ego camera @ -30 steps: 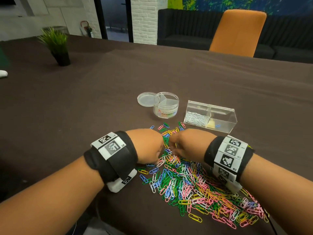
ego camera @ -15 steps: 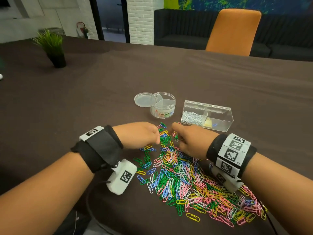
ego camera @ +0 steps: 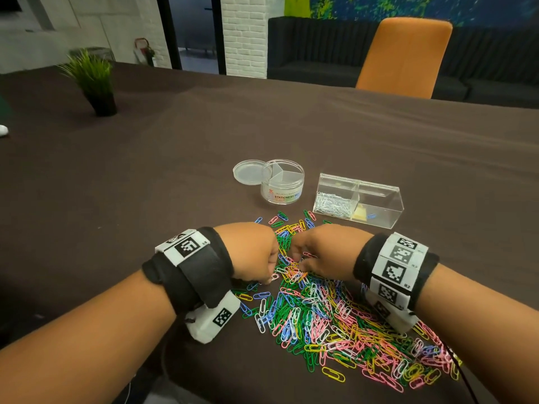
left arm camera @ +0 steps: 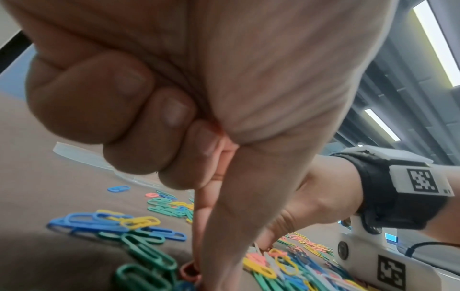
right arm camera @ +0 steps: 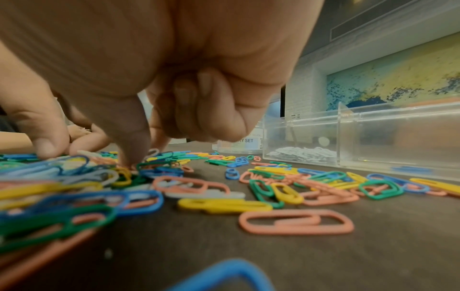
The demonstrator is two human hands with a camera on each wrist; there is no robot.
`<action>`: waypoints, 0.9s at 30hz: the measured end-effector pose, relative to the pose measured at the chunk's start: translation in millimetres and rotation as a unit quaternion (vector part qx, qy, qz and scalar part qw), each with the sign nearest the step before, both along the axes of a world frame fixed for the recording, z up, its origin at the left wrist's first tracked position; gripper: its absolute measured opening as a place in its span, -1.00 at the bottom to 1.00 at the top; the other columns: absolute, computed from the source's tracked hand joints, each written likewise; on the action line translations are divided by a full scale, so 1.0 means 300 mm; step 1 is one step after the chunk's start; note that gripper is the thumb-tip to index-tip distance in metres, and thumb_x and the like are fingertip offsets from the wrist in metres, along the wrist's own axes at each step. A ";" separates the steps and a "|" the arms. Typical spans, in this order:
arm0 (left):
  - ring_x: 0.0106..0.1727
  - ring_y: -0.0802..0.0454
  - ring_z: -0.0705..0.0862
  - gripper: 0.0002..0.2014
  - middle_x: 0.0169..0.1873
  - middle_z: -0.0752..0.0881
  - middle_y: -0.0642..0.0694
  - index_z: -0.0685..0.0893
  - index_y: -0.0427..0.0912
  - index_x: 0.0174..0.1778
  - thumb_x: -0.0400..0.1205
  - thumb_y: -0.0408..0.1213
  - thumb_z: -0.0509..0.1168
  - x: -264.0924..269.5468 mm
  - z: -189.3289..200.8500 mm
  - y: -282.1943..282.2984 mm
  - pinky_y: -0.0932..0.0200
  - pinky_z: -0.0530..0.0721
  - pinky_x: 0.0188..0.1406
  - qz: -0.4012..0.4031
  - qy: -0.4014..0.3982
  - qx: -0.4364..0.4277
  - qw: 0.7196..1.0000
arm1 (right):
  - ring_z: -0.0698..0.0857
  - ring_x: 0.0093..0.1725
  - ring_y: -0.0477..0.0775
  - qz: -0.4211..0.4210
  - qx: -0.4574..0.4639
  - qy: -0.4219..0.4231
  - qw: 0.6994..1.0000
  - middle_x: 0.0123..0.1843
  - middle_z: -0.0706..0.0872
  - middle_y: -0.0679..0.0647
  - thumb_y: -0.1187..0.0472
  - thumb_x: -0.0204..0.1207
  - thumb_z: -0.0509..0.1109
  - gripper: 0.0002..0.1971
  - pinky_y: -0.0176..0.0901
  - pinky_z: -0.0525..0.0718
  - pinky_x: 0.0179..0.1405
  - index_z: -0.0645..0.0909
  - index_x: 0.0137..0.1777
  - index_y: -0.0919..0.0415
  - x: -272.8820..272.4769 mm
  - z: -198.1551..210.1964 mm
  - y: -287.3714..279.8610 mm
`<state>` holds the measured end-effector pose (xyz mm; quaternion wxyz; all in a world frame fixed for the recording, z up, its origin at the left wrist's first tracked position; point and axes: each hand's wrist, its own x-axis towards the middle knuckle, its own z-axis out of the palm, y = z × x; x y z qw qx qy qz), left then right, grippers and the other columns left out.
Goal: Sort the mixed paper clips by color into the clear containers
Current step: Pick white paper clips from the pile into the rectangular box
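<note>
A pile of mixed coloured paper clips (ego camera: 335, 322) lies on the brown table. Both hands work at its far end, close together. My left hand (ego camera: 269, 279) has three fingers curled in, while its thumb and forefinger point down and pinch at a pink clip (left arm camera: 189, 272) in the pile. My right hand (ego camera: 300, 265) also reaches down with thumb and forefinger, and a white clip (right arm camera: 153, 152) stands up between them. Behind the pile stand a round divided tub (ego camera: 282, 185) and a clear rectangular box (ego camera: 379, 199) with white clips (ego camera: 332, 204) in its left compartment.
The tub's lid (ego camera: 248, 172) lies flat to its left. A single blue clip (ego camera: 372, 216) lies in the box's right compartment. Loose clips are scattered between the hands and the containers. A potted plant (ego camera: 93, 80) stands far left, and an orange chair (ego camera: 405, 53) is behind the table.
Half a second ago both hands were a little farther out toward the containers; now they are back over the same spot of the pile. My left wrist has rolled so its marker faces up again.
</note>
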<state>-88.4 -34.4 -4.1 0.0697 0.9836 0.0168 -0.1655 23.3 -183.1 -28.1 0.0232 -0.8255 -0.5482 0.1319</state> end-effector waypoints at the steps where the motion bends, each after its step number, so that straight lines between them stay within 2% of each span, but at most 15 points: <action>1: -0.31 0.14 0.60 -0.91 -0.42 0.64 0.12 0.80 -0.05 -0.13 0.53 -0.13 0.47 -0.001 0.001 0.003 0.33 0.41 -0.47 0.004 -0.003 0.000 1.000 | 0.54 -0.24 -0.14 -0.007 0.002 0.001 1.000 -0.30 0.52 -0.24 0.01 0.56 0.42 -0.90 -0.22 0.46 -0.25 0.59 0.02 -0.09 0.000 0.000 0.000; 5: -0.32 0.15 0.60 -0.90 -0.45 0.63 0.13 0.79 -0.04 -0.13 0.50 -0.13 0.48 -0.006 0.003 0.005 0.30 0.42 -0.47 0.007 -0.006 0.002 1.000 | 0.52 -0.32 -0.26 -0.027 0.021 0.016 0.999 -0.37 0.59 -0.21 0.11 0.56 0.43 -0.93 -0.21 0.45 -0.30 0.58 -0.10 -0.02 0.010 0.003 -0.013; 9: -0.27 0.09 0.62 -0.92 -0.33 0.70 0.07 0.77 -0.06 -0.14 0.52 -0.17 0.43 -0.009 0.000 -0.003 0.26 0.47 -0.37 -0.006 0.004 0.013 1.000 | 0.55 -0.40 -0.41 -0.040 0.061 0.059 0.996 -0.45 0.62 -0.39 0.20 0.58 0.38 -0.88 -0.45 0.35 -0.41 0.55 -0.18 0.02 0.022 0.017 -0.029; 12: -0.24 0.04 0.60 -0.90 -0.23 0.75 0.02 0.74 -0.09 -0.16 0.55 -0.23 0.31 -0.011 -0.018 0.001 0.26 0.46 -0.27 -0.035 -0.022 0.024 0.999 | 0.48 -0.46 -0.20 -0.097 0.115 0.153 0.977 -0.45 0.57 -0.16 0.17 0.55 0.42 -0.84 -0.25 0.48 -0.36 0.54 -0.23 0.12 0.067 0.030 -0.055; 13: -0.25 0.04 0.59 -0.91 -0.22 0.75 0.02 0.72 -0.08 -0.18 0.54 -0.22 0.30 -0.015 -0.022 0.006 0.26 0.45 -0.26 -0.037 -0.026 0.023 0.999 | 0.44 -0.49 -0.12 -0.127 0.143 0.228 0.955 -0.45 0.54 -0.13 0.18 0.54 0.39 -0.84 -0.20 0.46 -0.41 0.52 -0.25 0.13 0.083 0.039 -0.066; 15: -0.29 0.13 0.59 -0.93 -0.27 0.74 0.08 0.71 -0.06 -0.19 0.51 -0.20 0.33 -0.017 -0.023 0.027 0.28 0.48 -0.28 -0.030 -0.019 -0.007 0.999 | 0.35 -0.58 -0.08 -0.192 0.206 0.380 0.881 -0.43 0.54 0.04 0.32 0.57 0.26 -0.87 -0.30 0.35 -0.58 0.48 -0.21 0.17 0.109 0.067 -0.086; 16: -0.36 0.22 0.57 -0.93 -0.35 0.71 0.14 0.71 -0.07 -0.20 0.49 -0.19 0.35 -0.010 -0.019 0.047 0.29 0.49 -0.32 -0.023 -0.010 -0.036 0.999 | 0.30 -0.62 -0.07 -0.213 0.229 0.429 0.847 -0.43 0.55 0.10 0.40 0.59 0.17 -0.85 -0.36 0.29 -0.63 0.47 -0.16 0.19 0.120 0.084 -0.095; 18: -0.50 0.25 0.48 -0.94 -0.53 0.59 0.17 0.64 -0.04 -0.30 0.45 -0.18 0.37 0.011 -0.007 0.085 0.31 0.44 -0.43 0.022 -0.009 -0.158 0.987 | 0.27 -0.65 -0.08 -0.241 0.263 0.451 0.818 -0.44 0.57 0.11 0.50 0.58 0.07 -0.77 -0.43 0.23 -0.68 0.47 -0.05 0.20 0.150 0.125 -0.111; 19: -0.54 0.22 0.40 -0.91 -0.58 0.52 0.14 0.58 -0.02 -0.37 0.38 -0.17 0.36 0.024 -0.002 0.101 0.27 0.40 -0.49 0.062 -0.029 -0.262 0.963 | 0.27 -0.65 -0.09 -0.251 0.277 0.443 0.815 -0.43 0.57 0.10 0.53 0.56 0.04 -0.73 -0.43 0.22 -0.68 0.50 -0.02 0.21 0.174 0.139 -0.115; 20: -0.55 0.15 0.33 -0.89 -0.57 0.44 0.11 0.51 -0.02 -0.43 0.27 -0.16 0.34 0.039 0.003 0.108 0.26 0.31 -0.57 0.123 -0.058 -0.387 0.912 | 0.28 -0.64 -0.09 -0.263 0.291 0.432 0.812 -0.43 0.57 0.09 0.54 0.53 0.02 -0.69 -0.41 0.21 -0.66 0.53 -0.02 0.23 0.201 0.151 -0.118; 22: -0.54 0.11 0.19 -0.86 -0.49 0.32 -0.01 0.41 -0.02 -0.48 0.16 -0.27 0.26 0.088 0.011 0.109 0.33 0.07 -0.63 0.242 -0.085 -0.622 0.740 | 0.28 -0.62 -0.08 -0.302 0.324 0.405 0.800 -0.42 0.54 0.10 0.54 0.48 -0.01 -0.66 -0.35 0.19 -0.59 0.57 -0.09 0.26 0.267 0.168 -0.110; 23: -0.54 0.12 0.18 -0.85 -0.46 0.30 -0.04 0.36 -0.04 -0.45 0.19 -0.35 0.20 0.117 0.015 0.104 0.34 0.02 -0.66 0.277 -0.091 -0.687 0.665 | 0.29 -0.61 -0.06 -0.328 0.335 0.387 0.794 -0.41 0.54 0.11 0.53 0.47 0.00 -0.68 -0.33 0.20 -0.57 0.57 -0.15 0.25 0.293 0.176 -0.099; 24: -0.54 0.12 0.20 -0.83 -0.44 0.31 -0.05 0.32 -0.06 -0.42 0.24 -0.43 0.13 0.150 0.021 0.093 0.34 0.04 -0.70 0.302 -0.097 -0.721 0.616 | 0.31 -0.59 -0.04 -0.352 0.341 0.369 0.790 -0.41 0.53 0.11 0.50 0.48 0.02 -0.70 -0.32 0.23 -0.57 0.56 -0.20 0.23 0.311 0.187 -0.084; 25: -0.54 0.12 0.22 -0.80 -0.43 0.33 -0.06 0.28 -0.07 -0.41 0.28 -0.49 0.05 0.186 0.026 0.081 0.34 0.08 -0.73 0.319 -0.103 -0.737 0.587 | 0.33 -0.57 -0.02 -0.367 0.349 0.361 0.783 -0.40 0.52 0.11 0.48 0.50 0.06 -0.73 -0.31 0.26 -0.56 0.55 -0.23 0.22 0.324 0.197 -0.063; 27: -0.52 0.11 0.27 -0.77 -0.42 0.36 -0.06 0.24 -0.08 -0.40 0.37 -0.55 -0.05 0.266 0.042 0.061 0.34 0.16 -0.70 0.341 -0.111 -0.747 0.559 | 0.37 -0.49 0.01 -0.374 0.351 0.389 0.765 -0.38 0.47 0.12 0.46 0.55 0.11 -0.76 -0.24 0.34 -0.50 0.50 -0.26 0.21 0.342 0.209 -0.014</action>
